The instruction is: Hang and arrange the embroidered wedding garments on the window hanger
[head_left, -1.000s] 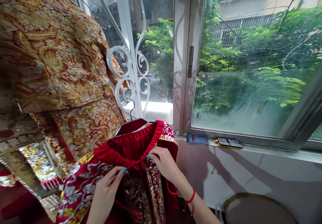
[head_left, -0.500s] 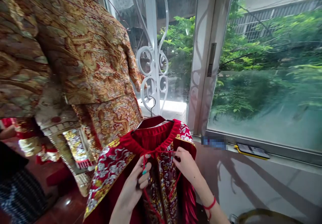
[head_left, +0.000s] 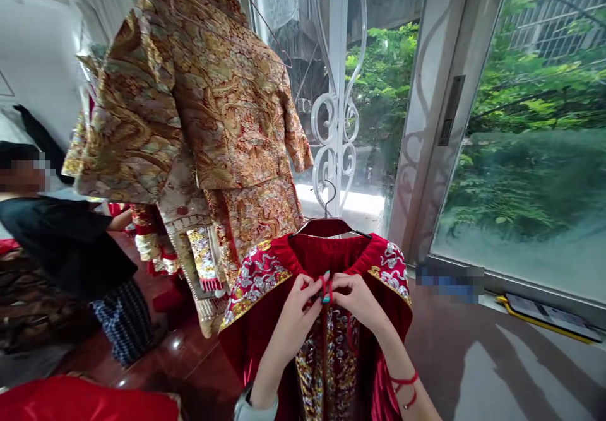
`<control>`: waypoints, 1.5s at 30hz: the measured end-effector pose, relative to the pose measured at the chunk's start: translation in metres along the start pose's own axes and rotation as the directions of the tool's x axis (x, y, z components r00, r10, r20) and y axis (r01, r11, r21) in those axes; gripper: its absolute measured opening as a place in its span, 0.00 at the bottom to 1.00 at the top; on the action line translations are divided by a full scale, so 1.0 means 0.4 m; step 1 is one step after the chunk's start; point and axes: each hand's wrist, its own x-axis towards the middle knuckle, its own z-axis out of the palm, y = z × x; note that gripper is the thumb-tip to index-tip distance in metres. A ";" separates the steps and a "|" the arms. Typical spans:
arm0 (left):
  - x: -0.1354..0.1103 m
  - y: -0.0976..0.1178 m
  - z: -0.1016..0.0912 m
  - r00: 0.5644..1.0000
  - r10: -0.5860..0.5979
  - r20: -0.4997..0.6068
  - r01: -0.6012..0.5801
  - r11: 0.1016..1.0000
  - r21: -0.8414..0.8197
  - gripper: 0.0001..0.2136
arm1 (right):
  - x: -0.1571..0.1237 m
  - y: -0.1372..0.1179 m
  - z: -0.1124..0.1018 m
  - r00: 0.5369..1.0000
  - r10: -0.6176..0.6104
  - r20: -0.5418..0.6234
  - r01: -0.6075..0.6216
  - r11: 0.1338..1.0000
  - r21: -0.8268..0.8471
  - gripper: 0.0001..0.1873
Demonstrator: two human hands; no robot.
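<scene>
A dark red cape (head_left: 265,339) with silver and gold embroidered shoulders hangs from a hanger (head_left: 326,225) in front of me. Close together at its gathered neckline, both hands pinch a thin red cord (head_left: 326,285). My left hand (head_left: 303,304) has its thumb and fingers closed on the cord from the left. From the right, my right hand (head_left: 353,295) pinches it too, fingertips almost meeting those of the left. The cord looks looped between the fingers; its exact path is partly hidden by them. Embroidered panels run down the cape's front below the hands.
Gold brocade jackets (head_left: 237,112) hang at left beside a white scrolled window grille (head_left: 338,118). A phone-like device with a yellow edge (head_left: 549,317) lies on the right sill. A person in black (head_left: 61,238) bends at far left. Red fabric (head_left: 89,402) lies lower left.
My hands have come together at the neckline, where before they held the cord stretched apart. The view has swung left, bringing the bending person into sight.
</scene>
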 end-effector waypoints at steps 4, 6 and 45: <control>-0.008 0.002 -0.004 0.987 0.089 0.131 -0.102 0.991 0.092 0.16 | -0.025 -0.015 0.010 0.999 0.010 0.046 -0.008 0.999 -0.047 0.09; -0.009 -0.009 -0.004 0.983 0.119 0.136 -0.133 0.986 0.097 0.15 | -0.039 -0.014 0.014 0.998 0.030 0.046 -0.025 0.993 -0.115 0.10; -0.067 -0.088 -0.061 0.979 -0.086 -0.184 0.068 0.992 -0.103 0.11 | -0.120 0.015 -0.030 0.935 -0.105 -0.339 -0.038 0.921 -0.389 0.14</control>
